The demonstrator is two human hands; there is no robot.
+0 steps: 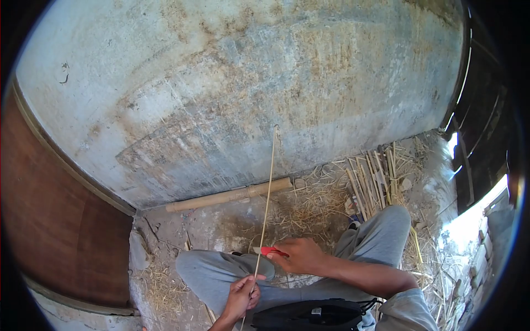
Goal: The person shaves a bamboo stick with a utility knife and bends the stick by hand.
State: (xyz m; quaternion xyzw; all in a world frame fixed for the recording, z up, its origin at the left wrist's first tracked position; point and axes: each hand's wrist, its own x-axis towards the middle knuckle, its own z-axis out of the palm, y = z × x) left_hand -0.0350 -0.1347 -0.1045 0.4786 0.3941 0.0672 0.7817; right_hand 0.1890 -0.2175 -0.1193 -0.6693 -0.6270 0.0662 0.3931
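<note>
A long, thin bamboo strip [269, 190] slants up from my lap toward the wall, its far end near the wall's surface. My left hand [242, 297] is closed around the lower part of this strip. Just above it, my right hand [302, 256] grips a knife [270, 251] with a red handle. The short blade points left and meets or crosses the strip; whether it is cutting in, I cannot tell. Both hands are over my crossed legs in grey trousers [212, 276]. A black bag [301, 317] rests at my lap.
A thick bamboo pole [232, 196] lies along the foot of the stained wall [248, 99]. Several split bamboo sticks [375, 179] are piled beyond my right knee. Shavings [309, 212] litter the floor. A brown wooden panel [66, 215] stands at left.
</note>
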